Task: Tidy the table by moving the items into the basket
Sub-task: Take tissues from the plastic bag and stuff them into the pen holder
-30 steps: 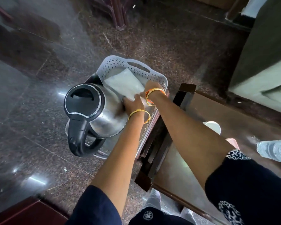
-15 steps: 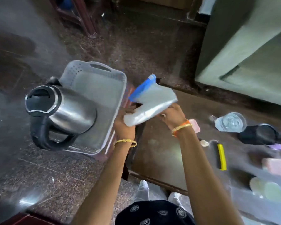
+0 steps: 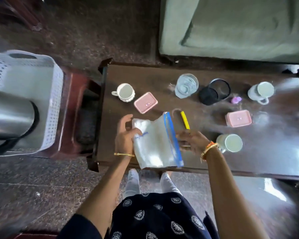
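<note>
While over near table edge (image 3: 214, 171): left hand (image 3: 124, 137) and right hand (image 3: 192, 140) both pinching plastic bag (image 3: 154, 144), fingers curled | behind: yellow pen (image 3: 185, 119), pink boxes (image 3: 145, 102), cups (image 3: 125, 91) on table | far left: basket (image 3: 55, 94) holding kettle (image 3: 9, 114)

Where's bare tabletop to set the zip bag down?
Free: the table's far-left corner behind the white cup, and the near-right corner past the steel cup. Crowded: the far row from the water glass to the grey mug.
</note>
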